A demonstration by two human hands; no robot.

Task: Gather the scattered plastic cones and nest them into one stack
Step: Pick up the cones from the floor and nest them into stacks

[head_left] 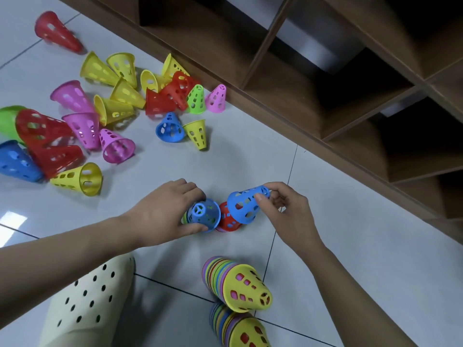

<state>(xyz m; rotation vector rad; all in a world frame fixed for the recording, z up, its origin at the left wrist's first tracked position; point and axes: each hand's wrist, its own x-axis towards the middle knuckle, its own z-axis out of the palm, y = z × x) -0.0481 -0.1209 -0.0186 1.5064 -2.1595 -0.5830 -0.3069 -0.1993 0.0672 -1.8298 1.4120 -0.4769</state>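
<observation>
My left hand (166, 209) grips a short stack of cones topped by a blue cone (204, 214), with green rims showing under it. My right hand (283, 209) pinches a single blue cone (246, 204) by its narrow tip, tilted, a little above the floor. A red cone (226, 220) stands on the tiles between the two hands, partly hidden by both blue cones. Several loose yellow, pink, red, blue and green cones lie scattered at the upper left, among them a blue one (169, 128) and a yellow one (196, 134).
Two tall nested stacks capped by yellow cones lie near the bottom edge, one (240, 284) above the other (240, 329). A cream perforated clog (87, 304) is at the lower left. A wooden cubby shelf (288, 91) runs diagonally along the right. The floor is pale tile.
</observation>
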